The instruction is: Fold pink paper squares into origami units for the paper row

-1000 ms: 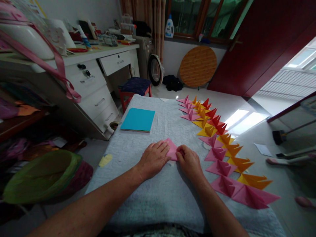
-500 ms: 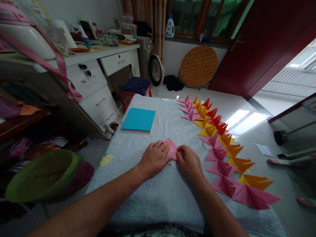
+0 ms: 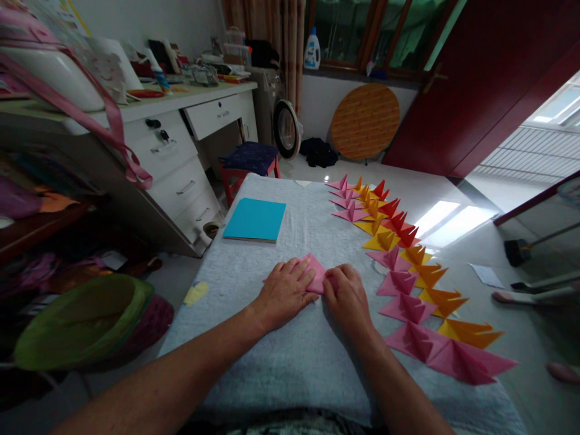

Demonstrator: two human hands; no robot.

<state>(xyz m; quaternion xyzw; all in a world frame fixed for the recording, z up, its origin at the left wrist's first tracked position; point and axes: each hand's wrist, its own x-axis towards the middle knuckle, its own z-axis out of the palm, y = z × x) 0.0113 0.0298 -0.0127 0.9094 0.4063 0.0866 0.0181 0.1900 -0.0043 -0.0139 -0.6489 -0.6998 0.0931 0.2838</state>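
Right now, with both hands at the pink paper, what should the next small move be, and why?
Probably a light press by the right hand along the right edge of the pink paper: its curled fingers are at that corner, while the left hand lies flat over the left part, seemingly steadying it.

Left hand on paper (pink)

- We see a pink sheet.
- Our stack is blue on top.
- Our shapes are pink, orange-yellow and red.
- Our cloth is pale grey-blue.
- The door is dark red.
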